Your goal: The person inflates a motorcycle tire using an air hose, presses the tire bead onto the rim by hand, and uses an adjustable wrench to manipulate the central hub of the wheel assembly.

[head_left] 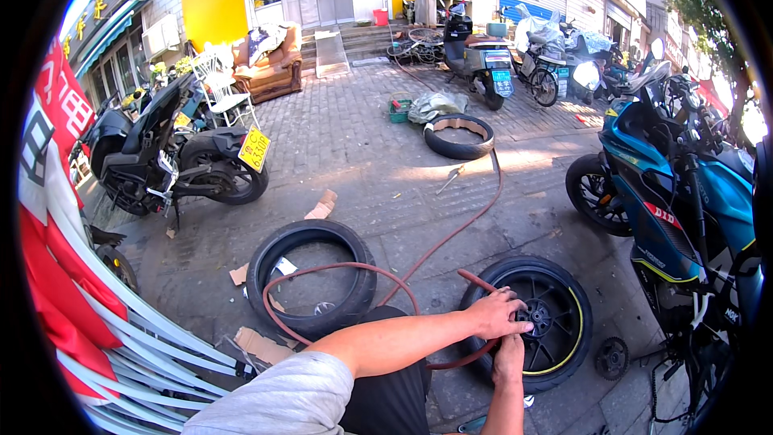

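Just right of centre at the bottom, a motorcycle wheel (570, 337) with black spokes, a yellow rim stripe and its tyre on lies flat on the paving. My left hand (498, 314) reaches across from a grey sleeve, closed over a red-brown rubber hose (477, 278) above the wheel's left part. Just below it, my right hand (509, 357) is closed where another stretch of the hose runs in. The hose's meeting point with the wheel is hidden by my hands. Left of the wheel, a loose tyre (266, 262) lies flat, with a loop of hose across it.
A sprocket (613, 358) lies right of the wheel, beside a blue motorcycle (668, 193). Cardboard scraps (259, 346) lie around the loose tyre. Farther off are another tyre (459, 147) and a green basket (399, 109). A black motorcycle (153, 153) and red-white fabric (60, 274) flank the left.
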A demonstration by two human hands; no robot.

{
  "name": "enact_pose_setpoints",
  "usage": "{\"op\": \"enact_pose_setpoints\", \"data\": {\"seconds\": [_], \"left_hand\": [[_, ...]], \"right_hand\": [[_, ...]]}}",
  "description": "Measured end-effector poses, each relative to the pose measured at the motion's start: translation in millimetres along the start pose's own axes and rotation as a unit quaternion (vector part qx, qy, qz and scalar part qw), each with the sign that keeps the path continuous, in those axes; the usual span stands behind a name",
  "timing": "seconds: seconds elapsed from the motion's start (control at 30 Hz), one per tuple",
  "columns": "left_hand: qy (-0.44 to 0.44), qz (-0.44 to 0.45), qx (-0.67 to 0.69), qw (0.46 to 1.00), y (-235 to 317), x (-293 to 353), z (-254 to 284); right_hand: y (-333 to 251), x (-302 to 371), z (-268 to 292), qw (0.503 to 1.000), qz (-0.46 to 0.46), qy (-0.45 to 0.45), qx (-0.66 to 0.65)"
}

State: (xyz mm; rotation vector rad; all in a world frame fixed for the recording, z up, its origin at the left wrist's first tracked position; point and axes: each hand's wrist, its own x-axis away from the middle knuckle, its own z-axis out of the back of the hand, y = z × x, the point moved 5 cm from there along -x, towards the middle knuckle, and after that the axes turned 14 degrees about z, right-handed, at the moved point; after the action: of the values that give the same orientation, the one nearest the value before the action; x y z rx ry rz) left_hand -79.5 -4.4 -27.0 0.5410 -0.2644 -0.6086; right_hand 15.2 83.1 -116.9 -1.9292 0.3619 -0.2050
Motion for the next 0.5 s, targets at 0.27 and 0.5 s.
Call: {"op": "enact_pose_setpoints", "data": {"seconds": [0.27, 0.5], "left_hand": [[-0.058, -0.042, -0.003, 0.997, -3, -1, 5], [-0.136, -0.087, 0.028, 0.987, -9, -5, 16]], "right_hand": [[-11, 1, -6, 0.999, -0.022, 0.027, -0.040], [-12, 0, 4, 0.998, -0.047, 0.000, -0.044]]}}
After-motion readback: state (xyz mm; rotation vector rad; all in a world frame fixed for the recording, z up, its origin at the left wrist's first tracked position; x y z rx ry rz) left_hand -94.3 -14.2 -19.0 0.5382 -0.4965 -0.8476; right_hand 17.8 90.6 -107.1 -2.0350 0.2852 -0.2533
